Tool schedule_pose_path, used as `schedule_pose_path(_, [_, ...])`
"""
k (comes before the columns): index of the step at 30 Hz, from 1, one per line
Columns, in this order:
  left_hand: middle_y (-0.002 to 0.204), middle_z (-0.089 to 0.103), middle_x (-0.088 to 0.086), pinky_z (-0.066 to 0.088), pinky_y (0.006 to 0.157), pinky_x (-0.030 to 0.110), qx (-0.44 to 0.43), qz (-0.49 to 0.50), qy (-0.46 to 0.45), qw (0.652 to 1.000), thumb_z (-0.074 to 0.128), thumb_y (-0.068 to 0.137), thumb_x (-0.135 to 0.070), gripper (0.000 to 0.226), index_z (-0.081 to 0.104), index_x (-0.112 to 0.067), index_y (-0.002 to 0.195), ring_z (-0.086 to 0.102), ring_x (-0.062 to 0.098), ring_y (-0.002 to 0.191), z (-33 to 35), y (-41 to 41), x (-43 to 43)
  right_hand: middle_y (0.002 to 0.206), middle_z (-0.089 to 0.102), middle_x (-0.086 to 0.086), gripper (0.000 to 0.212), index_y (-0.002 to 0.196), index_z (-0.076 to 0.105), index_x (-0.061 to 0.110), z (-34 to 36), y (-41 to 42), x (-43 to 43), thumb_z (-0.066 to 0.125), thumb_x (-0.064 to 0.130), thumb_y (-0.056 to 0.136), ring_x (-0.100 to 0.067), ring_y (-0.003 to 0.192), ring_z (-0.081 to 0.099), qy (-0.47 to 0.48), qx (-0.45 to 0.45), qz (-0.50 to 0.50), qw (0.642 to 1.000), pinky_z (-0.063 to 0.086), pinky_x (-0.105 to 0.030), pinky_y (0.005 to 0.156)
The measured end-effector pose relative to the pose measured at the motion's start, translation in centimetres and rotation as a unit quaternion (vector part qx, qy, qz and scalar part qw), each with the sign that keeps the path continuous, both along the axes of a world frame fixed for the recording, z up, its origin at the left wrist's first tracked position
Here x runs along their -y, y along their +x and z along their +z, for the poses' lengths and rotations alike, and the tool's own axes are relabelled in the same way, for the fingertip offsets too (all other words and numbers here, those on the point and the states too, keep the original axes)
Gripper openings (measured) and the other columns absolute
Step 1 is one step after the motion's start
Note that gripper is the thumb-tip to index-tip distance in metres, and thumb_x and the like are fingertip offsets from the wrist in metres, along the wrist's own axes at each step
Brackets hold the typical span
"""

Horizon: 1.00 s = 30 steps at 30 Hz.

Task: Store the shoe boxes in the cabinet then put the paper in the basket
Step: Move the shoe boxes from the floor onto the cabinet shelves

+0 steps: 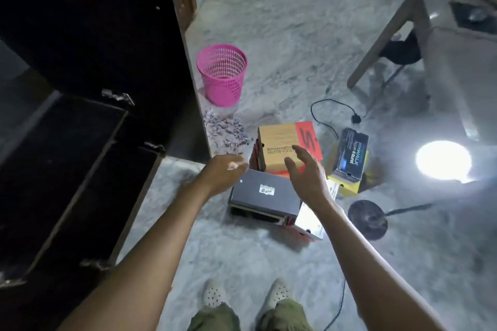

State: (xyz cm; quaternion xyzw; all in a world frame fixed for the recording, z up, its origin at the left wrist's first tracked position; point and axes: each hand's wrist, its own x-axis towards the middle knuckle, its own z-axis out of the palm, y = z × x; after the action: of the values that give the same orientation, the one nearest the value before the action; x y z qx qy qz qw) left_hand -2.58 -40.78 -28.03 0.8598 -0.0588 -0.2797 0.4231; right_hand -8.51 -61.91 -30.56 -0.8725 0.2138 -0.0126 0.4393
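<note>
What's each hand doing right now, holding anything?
Left hand: open, empty, above the dark box.
Right hand: open, empty, fingers spread in front of the tan and red shoe box.

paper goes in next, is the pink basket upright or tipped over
Upright: the pink basket stands on its narrow base on the floor, open rim facing up, beside the shredded paper pile.

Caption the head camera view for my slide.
Both open hands, left hand and right hand, reach toward tan-and-red shoe box near pink basket.
</note>
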Motion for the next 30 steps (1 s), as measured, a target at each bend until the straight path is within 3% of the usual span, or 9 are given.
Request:
schedule_pose_path(4, [0.113,0.069,0.000,0.045,0.080,0.023,-0.026,0.018,0.022,0.999,0.064,0.092,-0.033,0.021,0.067,-0.025,0.111,0.062,0.014,0.099,-9.1,0.0,3.9,0.132,0.062,-0.008,0.048,0.139,0.052,0.021,-9.0,0.0,4.2,0.061,0.033,0.093,-0.026,0.120,0.059,-0.017,-0.065,-0.011,0.998,0.046,-0.041,0.102])
schedule_pose_path(7, [0.123,0.064,0.003,0.046,0.094,0.028,-0.037,0.039,0.058,0.997,0.060,0.091,-0.043,0.044,0.058,-0.026,0.131,0.061,0.017,0.108,-18.4,0.1,6.2,0.134,0.061,-0.009,0.052,0.140,0.050,0.019,-18.0,0.1,6.6,0.059,0.037,0.092,-0.029,0.123,0.056,-0.039,-0.118,0.003,0.992,0.046,-0.040,0.101])
schedule_pose_path(10, [0.147,0.045,0.005,0.038,0.103,0.031,-0.068,-0.005,0.115,0.991,0.055,0.091,-0.053,0.062,0.039,-0.031,0.147,0.046,0.023,0.131,-28.1,0.2,7.5,0.141,0.055,-0.008,0.056,0.141,0.048,0.019,-27.3,-0.4,8.1,0.059,0.041,0.091,-0.028,0.126,0.054,-0.045,-0.176,-0.003,0.983,0.044,-0.040,0.103])
schedule_pose_path(14, [0.163,-0.001,0.008,0.013,0.117,0.045,-0.067,-0.095,0.255,0.960,0.045,0.089,-0.068,0.086,0.001,-0.035,0.155,0.001,0.032,0.149,-39.4,0.3,7.9,0.144,0.048,-0.013,0.066,0.141,0.049,0.022,-38.7,-1.0,8.6,0.059,0.054,0.085,-0.030,0.130,0.048,-0.054,-0.212,-0.040,0.975,0.041,-0.046,0.107])
schedule_pose_path(17, [0.161,0.000,0.011,0.014,0.116,0.046,0.034,-0.056,0.302,0.951,0.043,0.083,-0.076,0.096,-0.007,-0.035,0.154,0.002,0.031,0.148,-45.6,1.3,7.6,0.145,0.040,-0.017,0.083,0.146,0.039,0.027,-44.5,-0.6,8.9,0.058,0.070,0.078,-0.036,0.138,0.037,-0.103,-0.193,-0.107,0.970,0.037,-0.055,0.108])
schedule_pose_path(20, [0.159,0.006,0.005,0.023,0.113,0.046,0.057,-0.020,0.265,0.963,0.054,0.071,-0.082,0.108,-0.003,-0.039,0.154,0.010,0.029,0.147,-48.2,2.7,7.0,0.141,0.042,-0.015,0.089,0.144,0.032,0.029,-46.7,0.2,9.2,0.059,0.077,0.074,-0.037,0.129,0.047,-0.106,-0.186,-0.110,0.971,0.042,-0.049,0.101])
schedule_pose_path(25, [0.159,0.017,0.000,0.034,0.111,0.044,0.134,0.022,0.166,0.977,0.060,0.053,-0.090,0.119,0.013,-0.044,0.152,0.029,0.025,0.144,-54.0,5.0,6.3,0.131,0.053,0.000,0.086,0.141,0.037,0.030,-52.9,0.6,10.1,0.061,0.077,0.073,-0.026,0.116,0.057,-0.107,-0.026,-0.163,0.981,0.045,-0.039,0.088])
schedule_pose_path(27, [0.158,0.024,-0.001,0.033,0.111,0.040,0.167,0.021,0.118,0.979,0.065,0.058,-0.083,0.116,0.016,-0.039,0.153,0.031,0.022,0.143,-55.0,5.3,5.4,0.119,0.055,0.013,0.072,0.134,0.047,0.027,-54.2,-0.4,10.4,0.066,0.067,0.077,-0.013,0.107,0.056,-0.036,0.085,-0.207,0.974,0.043,-0.033,0.085])
schedule_pose_path(30, [0.154,0.035,-0.008,0.036,0.109,0.033,0.179,0.045,0.026,0.982,0.072,0.064,-0.072,0.109,0.021,-0.035,0.153,0.039,0.014,0.137,-56.1,4.8,3.5,0.121,0.060,0.012,0.063,0.132,0.052,0.029,-55.7,-2.2,9.6,0.068,0.061,0.081,-0.012,0.108,0.058,0.077,0.151,-0.273,0.947,0.046,-0.034,0.091])
